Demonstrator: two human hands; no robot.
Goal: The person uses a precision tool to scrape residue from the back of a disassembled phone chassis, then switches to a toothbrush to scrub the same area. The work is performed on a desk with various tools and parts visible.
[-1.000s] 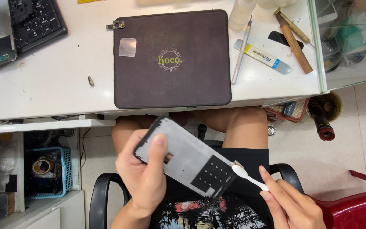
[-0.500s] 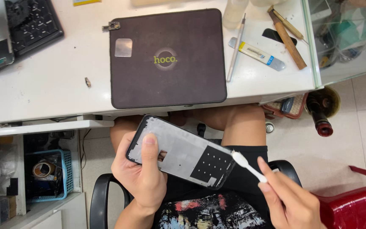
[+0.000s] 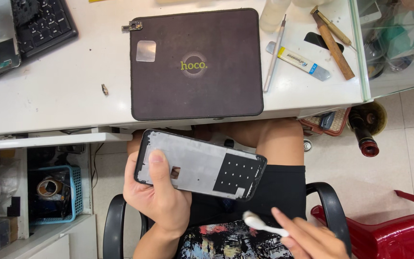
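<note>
Left hand (image 3: 161, 201) grips grey metal phone mid-frame with black rim (image 3: 200, 164) from beneath, thumb pressed across its face, fingers wrapped under near edge; frame held level over lap, just below white desk edge (image 3: 49, 129)

Right hand (image 3: 312, 240) low at right, fingers pinched closed on white plastic tool with rounded tip (image 3: 262, 224); tip clear of frame, just below its black perforated patch

On desk above: dark brown rectangular work mat (image 3: 195, 64), slim metal probe (image 3: 274, 55) beside it, wooden-handled tool (image 3: 332, 44) further right
</note>
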